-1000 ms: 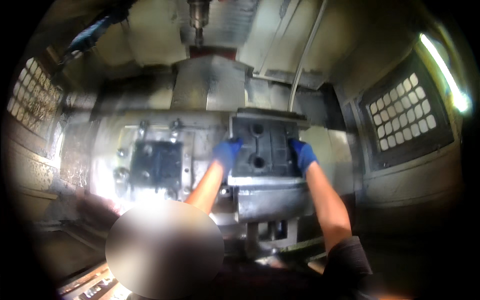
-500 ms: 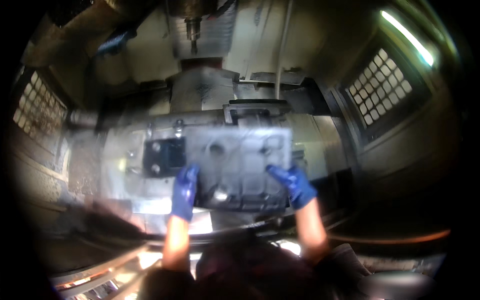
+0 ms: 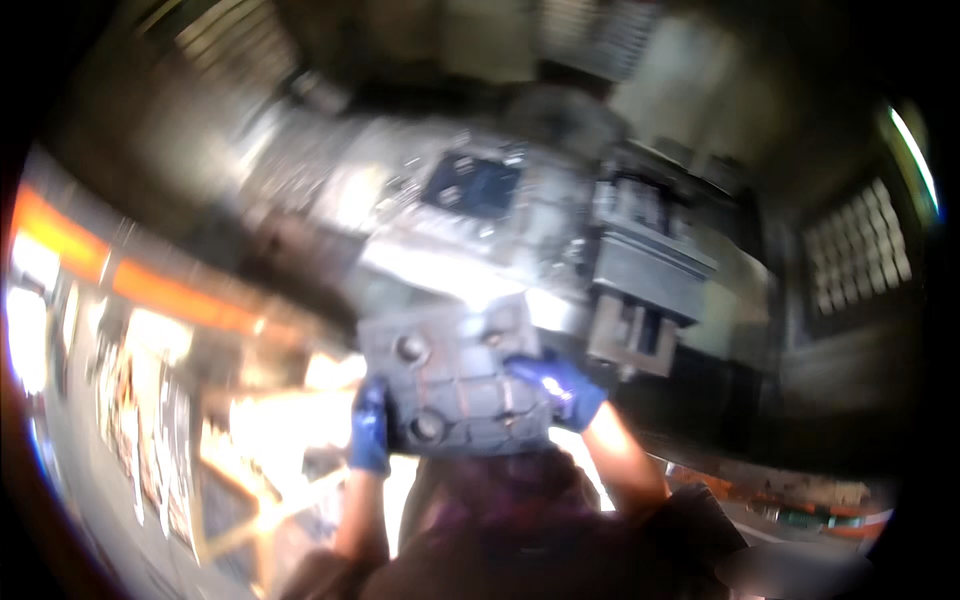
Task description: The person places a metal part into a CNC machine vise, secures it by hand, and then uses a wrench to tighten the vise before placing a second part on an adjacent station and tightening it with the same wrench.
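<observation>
Between my hands is a grey metal plate point(image 3: 460, 385), roughly rectangular, with round holes and grooves across its face. My left hand point(image 3: 370, 425), in a blue glove, grips its left edge. On the right edge, my right hand point(image 3: 560, 388) is closed with the thumb lying over the plate's face and the other fingers hidden behind. The plate is held up close in front of my body, short of the machine table. A dark block point(image 3: 472, 185) with bright bolts sits on that table beyond it.
A machine vise point(image 3: 650, 270) stands right of the dark block. At the far right is a wall window with a grid point(image 3: 860, 245). An orange rail point(image 3: 170, 290) runs along the left, with bright floor below. The picture is blurred by motion.
Both hands have drawn the plate back from over the machine table toward my body. My view has turned left, bringing the orange rail and floor into sight.
</observation>
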Available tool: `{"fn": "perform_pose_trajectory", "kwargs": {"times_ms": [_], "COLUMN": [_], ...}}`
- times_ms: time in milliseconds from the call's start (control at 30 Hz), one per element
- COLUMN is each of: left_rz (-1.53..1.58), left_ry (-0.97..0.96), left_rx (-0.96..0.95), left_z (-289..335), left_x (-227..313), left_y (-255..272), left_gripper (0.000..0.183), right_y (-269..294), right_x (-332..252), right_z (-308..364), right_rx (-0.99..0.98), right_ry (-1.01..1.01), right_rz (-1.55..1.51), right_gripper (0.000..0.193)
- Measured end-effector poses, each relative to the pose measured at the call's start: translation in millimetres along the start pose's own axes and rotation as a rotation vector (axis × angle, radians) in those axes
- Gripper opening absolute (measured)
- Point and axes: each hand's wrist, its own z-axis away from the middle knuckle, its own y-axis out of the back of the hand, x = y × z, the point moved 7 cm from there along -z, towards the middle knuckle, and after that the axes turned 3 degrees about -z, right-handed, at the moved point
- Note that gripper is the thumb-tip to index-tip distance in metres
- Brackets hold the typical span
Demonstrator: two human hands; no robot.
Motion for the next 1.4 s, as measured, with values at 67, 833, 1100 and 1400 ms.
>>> {"fn": "perform_pose_trajectory", "kwargs": {"times_ms": [67, 833, 1100, 1400], "left_rz": [-0.128, -0.499, 0.541, 0.934], "left_ry": [-0.368, -0.082, 0.645, 0.667], "left_rx": [0.171, 0.318, 0.819, 1.512], "left_z": [27.0, 160.8, 437.8, 698.3], "left_x": [-0.7, -171.4, -552.7, -627.2], "left_y": [42.4, 256.1, 515.3, 605.5], "left_gripper": [0.029, 0.043, 0.047, 0.045], "right_y": [-36.8, -151.7, -118.7, -212.6], "right_x": [-5.3, 193.3, 293.9, 342.0], "right_z": [20.5, 32.9, -58.7, -82.3], "right_rx": [-0.344, -0.260, 0.240, 0.158], "right_ry": [0.091, 0.611, 0.073, 0.011], "right_rz": [-0.213, 0.783, 0.690, 2.054], "right_gripper": [0.041, 0.035, 0.044, 0.045]}}
